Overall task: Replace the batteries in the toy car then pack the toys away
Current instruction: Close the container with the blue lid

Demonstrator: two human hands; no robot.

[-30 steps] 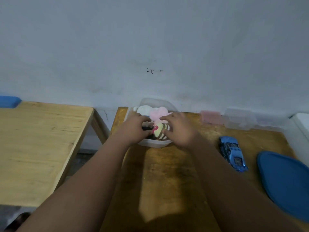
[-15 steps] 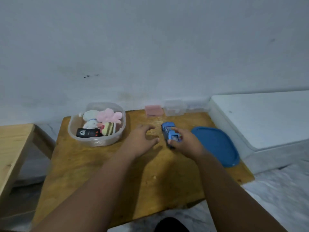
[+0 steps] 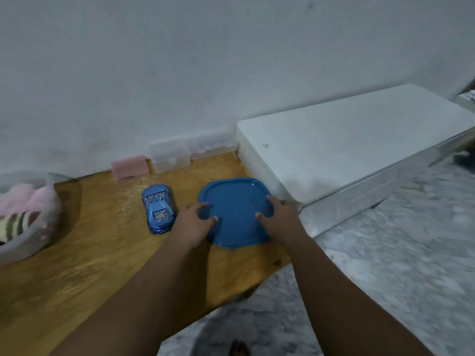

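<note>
A shiny blue toy car stands on the wooden table, nose toward the wall. Just right of it lies a flat blue lid. My left hand rests on the lid's left edge, thumb on top. My right hand rests on its right edge, fingers spread over the rim. Both hands touch the lid, which still lies on the table. At the far left a clear plastic tub holds soft toys: a pink one and a striped one.
Along the wall stand a small pink box and two small clear boxes. A low white cabinet butts against the table's right side. Grey marbled floor lies to the right and in front.
My view has swung right. My right hand let go of the toy car, and both hands moved from the tub and car to the blue lid.
</note>
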